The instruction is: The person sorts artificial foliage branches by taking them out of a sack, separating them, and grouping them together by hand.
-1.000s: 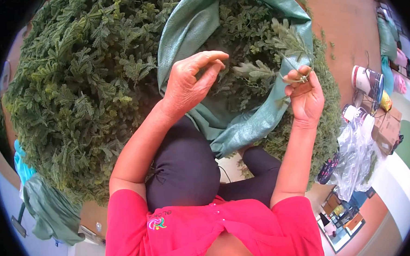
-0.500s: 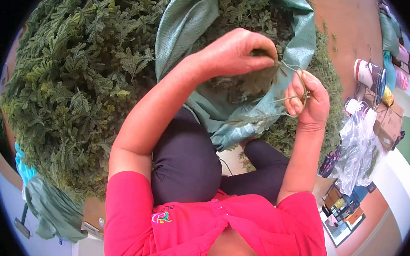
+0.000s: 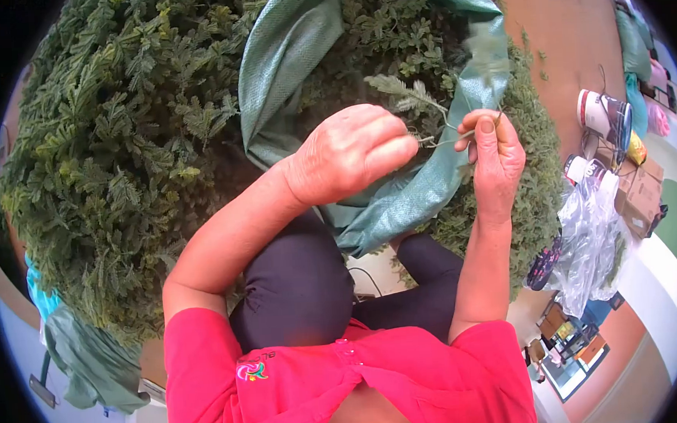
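In the head view, my right hand pinches thin stems between thumb and fingers. From it a feathery green sprig points up and to the left, and a second, blurred sprig sticks up above the fingers. My left hand is closed, back of the hand up, with a thin pale stem at its fingertips that reaches toward the right hand. Both hands are over the mouth of a green woven sack with its rim folded down. Similar green foliage fills the sack.
A large heap of green branches rises at the left, with more foliage right of the sack. On the right are a clear plastic bag, a cardboard box and a white-and-dark container. Green cloth hangs at lower left.
My left hand has moved down and left, away from the right hand, and turned knuckles up. The right hand has turned, its thumb now on top, and the sprig now points up-left.
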